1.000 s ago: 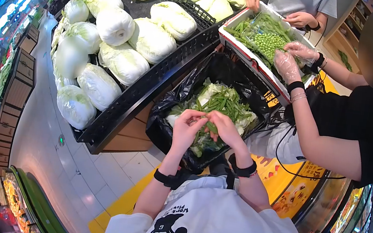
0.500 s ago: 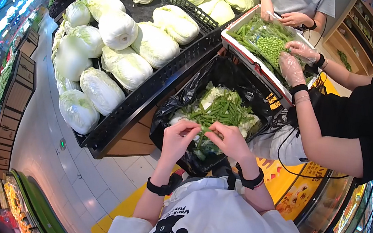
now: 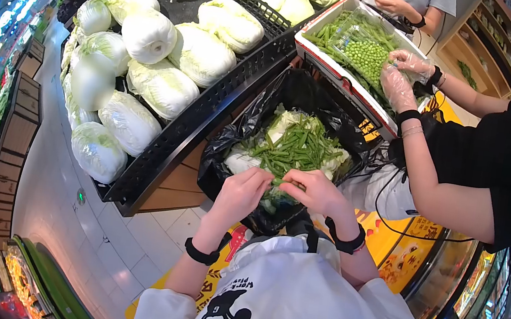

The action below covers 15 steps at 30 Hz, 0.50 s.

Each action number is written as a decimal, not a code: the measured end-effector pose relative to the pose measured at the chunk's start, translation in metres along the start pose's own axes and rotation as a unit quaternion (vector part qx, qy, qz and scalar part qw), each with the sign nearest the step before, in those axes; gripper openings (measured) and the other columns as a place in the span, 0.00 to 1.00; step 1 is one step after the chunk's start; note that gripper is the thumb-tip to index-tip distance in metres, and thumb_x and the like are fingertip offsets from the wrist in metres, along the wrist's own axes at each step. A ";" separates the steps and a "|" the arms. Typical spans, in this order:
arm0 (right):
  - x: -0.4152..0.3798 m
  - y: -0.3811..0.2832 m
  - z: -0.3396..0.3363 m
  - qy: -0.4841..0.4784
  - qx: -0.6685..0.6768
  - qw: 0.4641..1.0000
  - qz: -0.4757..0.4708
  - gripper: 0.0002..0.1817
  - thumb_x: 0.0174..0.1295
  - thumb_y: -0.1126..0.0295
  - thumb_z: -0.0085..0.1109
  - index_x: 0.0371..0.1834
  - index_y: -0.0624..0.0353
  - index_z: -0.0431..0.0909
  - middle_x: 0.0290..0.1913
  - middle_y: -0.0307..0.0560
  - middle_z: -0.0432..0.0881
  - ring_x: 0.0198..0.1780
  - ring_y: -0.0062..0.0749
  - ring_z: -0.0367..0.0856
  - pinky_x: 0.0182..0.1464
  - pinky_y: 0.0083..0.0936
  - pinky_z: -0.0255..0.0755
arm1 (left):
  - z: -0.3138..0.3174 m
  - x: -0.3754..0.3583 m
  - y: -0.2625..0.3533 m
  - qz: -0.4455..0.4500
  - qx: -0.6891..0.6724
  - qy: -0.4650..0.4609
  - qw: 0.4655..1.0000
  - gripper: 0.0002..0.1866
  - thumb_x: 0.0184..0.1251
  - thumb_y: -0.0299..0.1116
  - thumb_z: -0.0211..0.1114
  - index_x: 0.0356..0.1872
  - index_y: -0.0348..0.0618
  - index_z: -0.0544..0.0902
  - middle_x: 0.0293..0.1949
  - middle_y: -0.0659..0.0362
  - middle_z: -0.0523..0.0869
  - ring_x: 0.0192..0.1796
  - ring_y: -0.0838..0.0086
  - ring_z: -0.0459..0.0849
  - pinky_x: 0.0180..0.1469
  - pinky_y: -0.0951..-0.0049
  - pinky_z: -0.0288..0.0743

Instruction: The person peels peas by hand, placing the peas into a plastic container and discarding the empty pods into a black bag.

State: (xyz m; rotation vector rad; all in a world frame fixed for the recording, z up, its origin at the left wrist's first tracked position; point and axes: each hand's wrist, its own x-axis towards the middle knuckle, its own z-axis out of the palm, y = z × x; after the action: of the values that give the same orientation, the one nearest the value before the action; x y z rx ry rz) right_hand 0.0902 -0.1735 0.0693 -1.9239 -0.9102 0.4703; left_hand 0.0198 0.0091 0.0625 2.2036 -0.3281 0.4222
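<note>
My left hand and my right hand meet over a bin lined with a black bag. A green pea pod is pinched between the fingertips of both hands; its ends are partly hidden by the fingers. Below them, a heap of green pods lies on pale cabbage leaves inside the bag. Whether the pod is split cannot be made out.
Chinese cabbages fill a black crate stand at left. A white box holds pods and a clear bag of shelled peas. One co-worker's gloved hands are over it; another person's hands are behind. A cable hangs at right.
The view has shifted slightly, so the crates and box sit further left and up. My hands stay together on the pod. The person at the back has moved their hands off the box.
</note>
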 end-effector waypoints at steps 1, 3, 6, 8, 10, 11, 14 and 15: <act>-0.001 0.003 0.001 0.004 0.004 1.000 0.001 0.09 0.57 0.68 0.57 0.32 0.63 0.75 0.21 0.48 0.77 0.21 0.35 0.74 0.25 0.25 0.66 | 0.002 0.001 0.000 -0.001 -0.002 -0.003 1.000 0.04 0.53 0.22 0.61 0.31 0.37 0.78 0.27 0.55 0.79 0.27 0.62 0.80 0.29 0.70 0.74; -0.001 0.006 0.004 0.018 0.001 1.000 0.012 0.10 0.58 0.65 0.56 0.29 0.62 0.73 0.22 0.52 0.76 0.23 0.46 0.74 0.26 0.31 0.67 | 0.009 0.000 0.001 -0.030 0.039 0.013 0.999 0.03 0.53 0.22 0.61 0.29 0.38 0.77 0.26 0.54 0.78 0.27 0.60 0.79 0.28 0.68 0.74; -0.004 0.014 0.006 0.006 -0.024 0.999 0.022 0.11 0.58 0.65 0.55 0.30 0.63 0.74 0.21 0.52 0.75 0.23 0.43 0.74 0.26 0.29 0.67 | 0.016 -0.001 -0.001 -0.020 0.070 0.012 0.997 0.03 0.53 0.21 0.61 0.29 0.37 0.78 0.25 0.53 0.79 0.25 0.63 0.80 0.27 0.72 0.74; -0.005 0.021 0.005 0.002 -0.033 0.999 0.026 0.11 0.58 0.65 0.56 0.30 0.63 0.75 0.20 0.50 0.75 0.20 0.38 0.73 0.25 0.26 0.65 | 0.023 -0.003 -0.006 -0.011 0.072 0.000 0.997 0.03 0.53 0.21 0.60 0.29 0.37 0.77 0.25 0.53 0.79 0.25 0.62 0.80 0.27 0.70 0.74; -0.004 0.024 0.004 -0.069 -0.099 0.990 0.078 0.13 0.58 0.62 0.55 0.29 0.63 0.76 0.20 0.51 0.75 0.20 0.38 0.72 0.25 0.28 0.66 | 0.031 -0.008 -0.013 0.006 0.093 -0.055 0.994 0.02 0.54 0.21 0.59 0.29 0.37 0.76 0.25 0.53 0.77 0.26 0.59 0.78 0.28 0.67 0.73; -0.004 0.027 0.005 -0.067 -0.098 0.990 0.078 0.13 0.58 0.62 0.55 0.29 0.63 0.76 0.20 0.51 0.75 0.20 0.38 0.72 0.25 0.28 0.66 | 0.034 -0.011 -0.017 0.007 0.094 -0.057 0.994 0.02 0.54 0.21 0.59 0.29 0.37 0.76 0.25 0.53 0.77 0.26 0.59 0.78 0.28 0.67 0.73; -0.005 0.036 0.000 -0.108 -0.113 0.986 0.057 0.14 0.58 0.61 0.55 0.29 0.62 0.78 0.20 0.50 0.76 0.20 0.37 0.72 0.26 0.28 0.66 | 0.032 -0.013 -0.015 -0.009 0.048 -0.106 0.993 0.02 0.57 0.23 0.57 0.29 0.36 0.75 0.26 0.51 0.75 0.31 0.57 0.77 0.33 0.63 0.72; -0.005 0.033 -0.005 -0.141 -0.061 0.986 0.064 0.14 0.58 0.61 0.55 0.30 0.62 0.79 0.20 0.49 0.76 0.20 0.35 0.72 0.26 0.27 0.66 | 0.028 -0.014 -0.011 -0.009 0.049 -0.107 0.993 0.02 0.57 0.23 0.57 0.29 0.36 0.75 0.26 0.51 0.75 0.31 0.57 0.77 0.33 0.63 0.72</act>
State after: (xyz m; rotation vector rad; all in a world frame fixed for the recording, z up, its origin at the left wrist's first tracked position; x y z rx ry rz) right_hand 0.1033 -0.1906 0.0431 -2.0692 -1.0190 0.7954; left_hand 0.0170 -0.0049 0.0326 2.3518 -0.4090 0.1945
